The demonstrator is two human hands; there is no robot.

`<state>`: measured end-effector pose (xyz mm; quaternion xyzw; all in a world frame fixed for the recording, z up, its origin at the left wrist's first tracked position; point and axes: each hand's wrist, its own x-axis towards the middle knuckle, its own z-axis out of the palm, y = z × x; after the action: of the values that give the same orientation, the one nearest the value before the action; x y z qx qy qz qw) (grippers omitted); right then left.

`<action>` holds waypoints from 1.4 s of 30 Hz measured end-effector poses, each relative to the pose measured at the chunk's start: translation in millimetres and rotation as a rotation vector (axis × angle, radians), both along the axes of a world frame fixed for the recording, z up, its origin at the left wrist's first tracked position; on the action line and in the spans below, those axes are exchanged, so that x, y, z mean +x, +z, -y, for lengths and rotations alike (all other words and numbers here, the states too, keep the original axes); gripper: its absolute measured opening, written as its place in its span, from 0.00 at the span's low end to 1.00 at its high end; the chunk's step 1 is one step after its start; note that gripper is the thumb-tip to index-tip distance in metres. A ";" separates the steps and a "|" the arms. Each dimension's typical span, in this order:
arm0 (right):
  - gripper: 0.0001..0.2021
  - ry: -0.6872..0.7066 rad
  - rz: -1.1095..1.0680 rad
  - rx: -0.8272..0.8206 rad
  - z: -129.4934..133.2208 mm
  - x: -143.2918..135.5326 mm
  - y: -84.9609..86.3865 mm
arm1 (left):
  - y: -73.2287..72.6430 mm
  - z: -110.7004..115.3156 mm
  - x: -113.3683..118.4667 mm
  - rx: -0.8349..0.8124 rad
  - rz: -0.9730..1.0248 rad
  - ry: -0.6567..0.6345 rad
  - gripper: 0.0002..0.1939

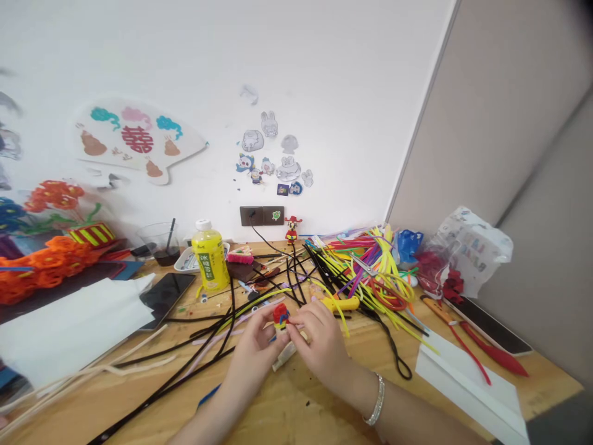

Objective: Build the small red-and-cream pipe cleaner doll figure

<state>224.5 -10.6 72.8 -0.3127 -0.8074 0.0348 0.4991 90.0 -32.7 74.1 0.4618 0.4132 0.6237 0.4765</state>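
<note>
Close above the middle of the wooden table (324, 420), a small red, blue and yellow craft figure (280, 315) is held between both hands. My left hand (254, 346) closes around its left side, with thumb and fingers on the lower yellow part. The fingertips of my right hand (323, 337) pinch at the figure's right edge; whether they also grip a smaller piece cannot be made out. Beneath the hands lies a short whitish stick (284, 356), partly covered. Just behind my right hand is a yellow tool (341, 303), its far end hidden.
Black pipe cleaners (185, 369) stretch across the left; a colourful pile (370, 266) with scissors (364, 264) fills the back right. A yellow bottle (210, 256), a finished red figure (291, 229), a tablet (169, 296), white paper (467, 383) and a red-bladed tool (493, 349) stand or lie around.
</note>
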 end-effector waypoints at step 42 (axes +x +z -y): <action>0.12 0.359 -0.626 -0.975 -25.4 -13.3 -17.2 | -10.9 4.4 -6.5 0.180 -0.569 0.180 0.17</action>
<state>211.1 14.8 55.6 -0.3393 -0.5533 0.5748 0.4984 83.5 -37.1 63.2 0.6197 0.5123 0.5432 0.2419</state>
